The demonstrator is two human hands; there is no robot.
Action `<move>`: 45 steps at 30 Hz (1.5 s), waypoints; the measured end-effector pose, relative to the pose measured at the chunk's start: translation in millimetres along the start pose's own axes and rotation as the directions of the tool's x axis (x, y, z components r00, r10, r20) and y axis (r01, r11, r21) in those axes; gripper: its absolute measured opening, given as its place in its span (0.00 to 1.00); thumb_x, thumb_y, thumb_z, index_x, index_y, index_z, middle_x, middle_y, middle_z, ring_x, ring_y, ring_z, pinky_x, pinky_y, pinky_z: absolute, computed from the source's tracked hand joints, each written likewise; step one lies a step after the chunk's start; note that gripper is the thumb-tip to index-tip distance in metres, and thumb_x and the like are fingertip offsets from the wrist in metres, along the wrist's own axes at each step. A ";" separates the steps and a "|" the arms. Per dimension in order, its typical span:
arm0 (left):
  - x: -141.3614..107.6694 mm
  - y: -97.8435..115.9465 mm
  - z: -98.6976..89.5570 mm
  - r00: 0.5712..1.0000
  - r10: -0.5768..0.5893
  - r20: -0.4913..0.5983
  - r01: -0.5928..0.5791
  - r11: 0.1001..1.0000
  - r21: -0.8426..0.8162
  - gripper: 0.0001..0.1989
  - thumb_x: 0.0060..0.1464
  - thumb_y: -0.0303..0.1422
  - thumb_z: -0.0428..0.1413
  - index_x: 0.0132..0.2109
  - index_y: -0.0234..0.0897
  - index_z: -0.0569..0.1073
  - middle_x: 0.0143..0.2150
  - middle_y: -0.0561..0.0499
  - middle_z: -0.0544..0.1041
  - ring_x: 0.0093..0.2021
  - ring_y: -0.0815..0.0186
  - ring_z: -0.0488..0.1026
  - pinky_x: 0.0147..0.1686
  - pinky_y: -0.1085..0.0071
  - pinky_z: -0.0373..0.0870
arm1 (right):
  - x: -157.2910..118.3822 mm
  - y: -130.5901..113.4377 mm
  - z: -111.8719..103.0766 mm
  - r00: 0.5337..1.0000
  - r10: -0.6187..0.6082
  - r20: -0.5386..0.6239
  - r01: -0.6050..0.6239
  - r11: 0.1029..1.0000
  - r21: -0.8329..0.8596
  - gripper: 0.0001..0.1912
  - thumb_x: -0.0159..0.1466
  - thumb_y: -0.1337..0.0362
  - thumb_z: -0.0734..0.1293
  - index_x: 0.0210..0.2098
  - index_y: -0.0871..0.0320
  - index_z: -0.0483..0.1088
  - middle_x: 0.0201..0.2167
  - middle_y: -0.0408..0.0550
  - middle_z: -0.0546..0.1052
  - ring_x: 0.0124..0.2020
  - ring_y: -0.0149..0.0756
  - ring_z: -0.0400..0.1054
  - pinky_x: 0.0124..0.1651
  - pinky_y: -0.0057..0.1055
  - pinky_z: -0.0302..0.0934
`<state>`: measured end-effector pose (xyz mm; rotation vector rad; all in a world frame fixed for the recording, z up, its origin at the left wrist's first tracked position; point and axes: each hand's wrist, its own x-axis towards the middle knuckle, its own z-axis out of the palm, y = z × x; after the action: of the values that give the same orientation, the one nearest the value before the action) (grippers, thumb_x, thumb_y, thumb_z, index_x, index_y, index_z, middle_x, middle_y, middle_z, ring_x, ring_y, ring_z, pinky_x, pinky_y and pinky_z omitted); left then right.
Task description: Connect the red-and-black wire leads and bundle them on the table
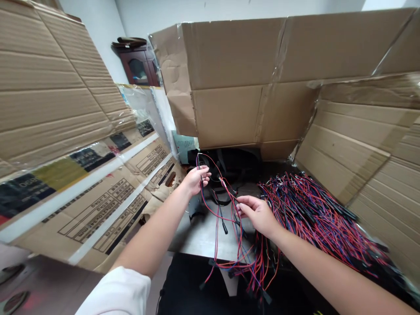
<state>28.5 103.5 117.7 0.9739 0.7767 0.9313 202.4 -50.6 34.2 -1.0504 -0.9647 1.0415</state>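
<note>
My left hand (197, 179) is closed in a pinch on a wire harness (210, 213) of thin red, blue and black wires, whose upper end loops above the fingers. To its right, my right hand (255, 211) pinches strands of red and dark wire between thumb and fingertips. A small white piece (223, 183) sits on the wires between the hands. Below hangs a black connector (225, 228) over the grey table top (197, 238). More wires with black ends (259, 271) droop over the table's front edge.
A large heap of red, blue and black wires (315, 214) lies on the right. Tall cardboard panels (229, 109) stand behind and on both sides. A black bag-like object (229, 162) sits at the back, and a wooden cabinet (138, 65) shows beyond.
</note>
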 end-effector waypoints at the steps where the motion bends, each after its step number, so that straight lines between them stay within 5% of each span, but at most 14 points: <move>1: -1.2 -2.5 1.5 1.000 -0.023 0.014 0.023 1.000 0.011 0.12 0.51 0.25 0.61 0.40 0.36 0.65 0.29 0.47 0.74 0.18 0.76 0.65 0.15 0.84 0.56 | -0.5 0.9 0.2 1.000 0.003 0.008 -0.003 1.000 -0.009 0.22 0.44 0.54 0.76 0.34 0.60 0.74 0.25 0.46 0.78 0.24 0.35 0.73 0.31 0.35 0.71; 7: -11.0 -12.4 10.8 0.979 -0.115 0.166 0.105 0.992 0.069 0.11 0.50 0.25 0.62 0.40 0.33 0.69 0.36 0.40 0.77 0.16 0.82 0.57 0.14 0.85 0.51 | -2.6 3.6 -2.3 1.000 0.027 0.013 -0.026 0.999 -0.045 0.22 0.46 0.53 0.75 0.36 0.60 0.74 0.27 0.47 0.78 0.24 0.36 0.74 0.30 0.35 0.71; 13: -15.0 -20.6 12.5 0.980 -0.065 0.190 0.029 0.983 0.183 0.11 0.43 0.20 0.64 0.36 0.29 0.73 0.29 0.44 0.77 0.18 0.79 0.62 0.16 0.82 0.54 | -4.5 1.0 -4.0 0.999 0.024 0.039 -0.019 0.994 -0.111 0.21 0.47 0.55 0.73 0.36 0.61 0.75 0.28 0.49 0.79 0.25 0.35 0.74 0.31 0.34 0.71; 20: -17.3 -23.4 11.4 0.985 0.055 0.161 -0.106 0.938 0.331 0.11 0.40 0.23 0.67 0.32 0.30 0.73 0.23 0.50 0.74 0.18 0.75 0.64 0.16 0.79 0.56 | -7.6 -2.5 -3.2 1.000 -0.020 0.022 0.024 0.972 -0.233 0.18 0.51 0.57 0.69 0.38 0.62 0.74 0.26 0.47 0.78 0.13 0.26 0.59 0.15 0.26 0.53; 23: -17.0 -24.5 9.7 0.981 0.109 0.160 -0.162 0.913 0.374 0.13 0.38 0.25 0.68 0.32 0.32 0.74 0.21 0.53 0.71 0.18 0.74 0.64 0.15 0.78 0.55 | -7.7 -1.5 -5.0 0.996 -0.089 0.012 0.088 0.943 -0.320 0.16 0.53 0.58 0.67 0.38 0.61 0.75 0.28 0.49 0.80 0.16 0.30 0.65 0.20 0.30 0.61; 28: -14.5 -22.1 7.4 0.974 0.130 0.185 -0.217 0.772 0.598 0.11 0.36 0.29 0.69 0.25 0.32 0.74 0.17 0.54 0.67 0.14 0.76 0.57 0.13 0.78 0.50 | -10.1 -1.6 -6.9 0.962 -0.271 0.039 0.256 0.840 -0.479 0.11 0.56 0.62 0.66 0.35 0.56 0.78 0.33 0.50 0.82 0.37 0.44 0.76 0.46 0.42 0.69; 33: -15.1 -18.0 9.5 0.976 0.140 0.165 -0.216 0.699 0.682 0.09 0.35 0.23 0.66 0.18 0.32 0.73 0.13 0.54 0.64 0.14 0.74 0.57 0.12 0.77 0.50 | -11.0 -2.2 -8.7 0.952 -0.302 0.048 0.278 0.789 -0.548 0.11 0.56 0.64 0.65 0.35 0.55 0.79 0.34 0.49 0.82 0.38 0.45 0.76 0.48 0.43 0.68; 36: -18.6 -19.6 13.1 0.966 0.218 0.136 -0.252 0.705 0.663 0.08 0.37 0.22 0.63 0.18 0.33 0.72 0.15 0.53 0.67 0.15 0.74 0.59 0.13 0.78 0.54 | -9.0 -0.9 -9.0 0.973 -0.228 -0.027 0.187 0.854 -0.486 0.10 0.55 0.63 0.66 0.34 0.57 0.78 0.30 0.50 0.81 0.33 0.43 0.76 0.42 0.40 0.70; 40: -25.2 -24.8 18.5 0.945 0.308 0.109 -0.307 0.728 0.613 0.08 0.42 0.22 0.60 0.20 0.32 0.72 0.19 0.53 0.69 0.18 0.74 0.63 0.17 0.79 0.60 | -7.3 -1.3 -5.9 0.989 -0.076 -0.127 0.031 0.947 -0.321 0.14 0.53 0.59 0.66 0.36 0.60 0.74 0.28 0.49 0.79 0.13 0.30 0.63 0.15 0.31 0.59; 45: -33.5 -23.7 20.9 0.953 0.258 0.158 -0.302 0.777 0.553 0.06 0.45 0.22 0.61 0.25 0.31 0.72 0.18 0.52 0.70 0.18 0.70 0.68 0.17 0.75 0.66 | -7.2 -4.6 -2.1 0.984 0.016 -0.177 -0.049 0.981 -0.187 0.16 0.50 0.60 0.67 0.37 0.60 0.71 0.27 0.45 0.76 0.11 0.26 0.59 0.09 0.27 0.54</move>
<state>40.1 60.0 107.9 1.6870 0.8847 0.9243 203.6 -58.7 37.3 -1.2980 -0.9192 0.8789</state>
